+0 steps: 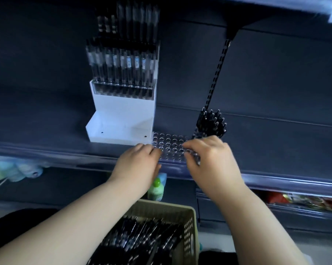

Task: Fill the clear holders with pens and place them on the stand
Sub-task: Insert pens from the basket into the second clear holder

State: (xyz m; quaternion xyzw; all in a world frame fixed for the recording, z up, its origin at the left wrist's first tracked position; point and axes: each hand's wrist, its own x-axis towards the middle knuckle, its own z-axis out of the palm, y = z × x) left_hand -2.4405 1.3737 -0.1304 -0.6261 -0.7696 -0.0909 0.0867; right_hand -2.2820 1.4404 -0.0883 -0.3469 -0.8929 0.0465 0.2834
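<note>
A clear holder (170, 145) with rows of round holes lies on the dark shelf, right of the white stand (123, 113). My left hand (140, 163) grips its left end and my right hand (209, 155) grips its right end, fingers curled over the edges. The visible holes are empty. The stand's upper tiers carry rows of black pens (121, 67); its lowest step is bare. A second holder with a cluster of black pens (212, 122) stands just behind my right hand. Below, a beige basket (188, 236) holds several loose black pens (142, 241).
The shelf's front edge (65, 153) runs across under my hands. A green-capped bottle (156, 189) sits on the lower level below my left hand. Pale rolls (14, 170) lie at the lower left, colourful packets (304, 200) at the lower right. A slotted upright (217, 77) rises behind.
</note>
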